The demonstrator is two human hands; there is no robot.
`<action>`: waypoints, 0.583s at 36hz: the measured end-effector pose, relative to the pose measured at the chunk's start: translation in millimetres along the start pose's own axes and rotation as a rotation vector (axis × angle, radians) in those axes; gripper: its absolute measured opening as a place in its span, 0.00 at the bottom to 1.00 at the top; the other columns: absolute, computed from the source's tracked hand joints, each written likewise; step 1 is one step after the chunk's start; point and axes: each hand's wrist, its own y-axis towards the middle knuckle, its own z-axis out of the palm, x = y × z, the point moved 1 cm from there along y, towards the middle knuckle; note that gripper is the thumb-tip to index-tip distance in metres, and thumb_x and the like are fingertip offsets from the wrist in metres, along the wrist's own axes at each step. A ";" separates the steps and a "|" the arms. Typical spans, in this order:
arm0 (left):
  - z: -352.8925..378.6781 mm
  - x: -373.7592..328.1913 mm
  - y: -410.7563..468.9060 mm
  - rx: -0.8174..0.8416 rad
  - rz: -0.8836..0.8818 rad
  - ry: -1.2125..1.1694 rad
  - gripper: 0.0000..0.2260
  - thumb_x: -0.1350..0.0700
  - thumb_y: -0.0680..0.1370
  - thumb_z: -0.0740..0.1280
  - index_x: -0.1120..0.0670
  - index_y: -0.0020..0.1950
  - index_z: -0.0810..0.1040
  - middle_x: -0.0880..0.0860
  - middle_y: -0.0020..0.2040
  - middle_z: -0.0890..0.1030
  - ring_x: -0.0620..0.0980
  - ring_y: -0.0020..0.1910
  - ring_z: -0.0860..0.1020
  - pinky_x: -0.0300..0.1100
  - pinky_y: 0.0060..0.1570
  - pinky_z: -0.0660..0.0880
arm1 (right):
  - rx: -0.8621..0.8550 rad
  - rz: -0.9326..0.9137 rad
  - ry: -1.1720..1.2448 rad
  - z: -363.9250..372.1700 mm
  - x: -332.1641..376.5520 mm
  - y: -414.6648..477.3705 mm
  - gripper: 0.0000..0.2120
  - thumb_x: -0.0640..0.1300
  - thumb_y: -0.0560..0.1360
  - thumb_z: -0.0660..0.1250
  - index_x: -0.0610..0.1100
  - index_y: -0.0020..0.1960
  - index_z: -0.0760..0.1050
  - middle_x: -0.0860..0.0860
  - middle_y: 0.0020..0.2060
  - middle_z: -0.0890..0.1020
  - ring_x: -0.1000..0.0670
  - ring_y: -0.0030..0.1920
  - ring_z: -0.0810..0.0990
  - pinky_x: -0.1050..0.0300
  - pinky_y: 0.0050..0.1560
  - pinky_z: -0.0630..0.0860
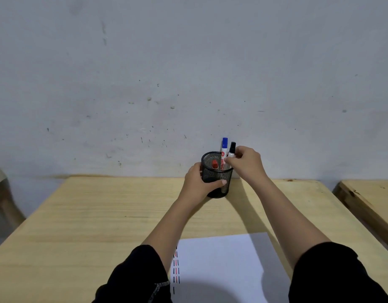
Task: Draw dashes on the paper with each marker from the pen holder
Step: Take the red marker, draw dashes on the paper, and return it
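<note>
At table's far edge, left hand (198,182) grips holder (217,174), right hand (245,161) pinches black marker (232,149); snagged marker could tip holder.

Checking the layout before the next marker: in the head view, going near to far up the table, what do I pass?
Paper with dashes → bare table → mesh pen holder held by left hand → wall.

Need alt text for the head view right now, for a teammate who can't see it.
The right hand pinches the black-capped marker in the black mesh pen holder, which the left hand grips. Blue-capped and red-capped markers stand inside; the paper nearer the person shows columns of dashes.
</note>
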 end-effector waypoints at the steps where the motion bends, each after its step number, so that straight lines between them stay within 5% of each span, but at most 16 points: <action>1: 0.2 -0.2 0.2 -0.001 -0.002 -0.001 0.27 0.47 0.58 0.79 0.48 0.54 0.74 0.51 0.56 0.79 0.48 0.55 0.79 0.50 0.57 0.78 | -0.011 0.006 0.000 0.4 -0.2 0.7 0.06 0.37 0.69 0.69 0.37 0.45 0.78 0.47 0.35 0.77 0.49 0.37 0.73 0.62 0.36 0.69; 6: 0.4 0.8 1.0 -0.003 -0.011 -0.007 0.30 0.45 0.56 0.79 0.49 0.54 0.74 0.51 0.56 0.79 0.48 0.56 0.79 0.51 0.57 0.77 | -0.118 0.002 0.094 -2.2 -2.6 0.2 0.13 0.35 0.68 0.70 0.38 0.52 0.74 0.48 0.39 0.76 0.50 0.39 0.74 0.57 0.45 0.73; 9: 0.8 0.6 1.3 -0.002 -0.004 0.003 0.27 0.49 0.59 0.79 0.49 0.54 0.73 0.51 0.57 0.79 0.48 0.56 0.78 0.51 0.58 0.77 | -0.183 -0.113 0.157 -5.6 -0.7 -9.1 0.10 0.33 0.68 0.68 0.40 0.48 0.73 0.48 0.40 0.76 0.52 0.38 0.74 0.64 0.43 0.73; 12: 0.7 0.0 1.8 -0.012 0.002 0.013 0.25 0.51 0.61 0.79 0.48 0.52 0.73 0.51 0.56 0.80 0.48 0.55 0.79 0.50 0.57 0.78 | -0.065 -0.214 0.213 -5.0 3.7 -21.3 0.08 0.32 0.69 0.67 0.41 0.47 0.75 0.48 0.41 0.78 0.53 0.40 0.76 0.70 0.42 0.74; 16: 0.4 -4.7 -0.1 -0.011 0.007 0.036 0.21 0.52 0.62 0.79 0.43 0.48 0.71 0.51 0.55 0.80 0.49 0.53 0.80 0.49 0.55 0.78 | 0.184 -0.299 0.044 1.9 4.3 -30.6 0.12 0.38 0.70 0.70 0.45 0.54 0.77 0.50 0.50 0.81 0.52 0.50 0.79 0.62 0.54 0.75; 21: 1.1 -3.3 -2.7 -0.013 -0.015 0.039 0.26 0.50 0.61 0.77 0.46 0.55 0.72 0.52 0.57 0.79 0.50 0.55 0.79 0.51 0.56 0.78 | 0.212 -0.309 -0.073 8.0 9.1 -29.0 0.10 0.38 0.71 0.68 0.45 0.52 0.78 0.52 0.47 0.80 0.52 0.49 0.78 0.57 0.55 0.75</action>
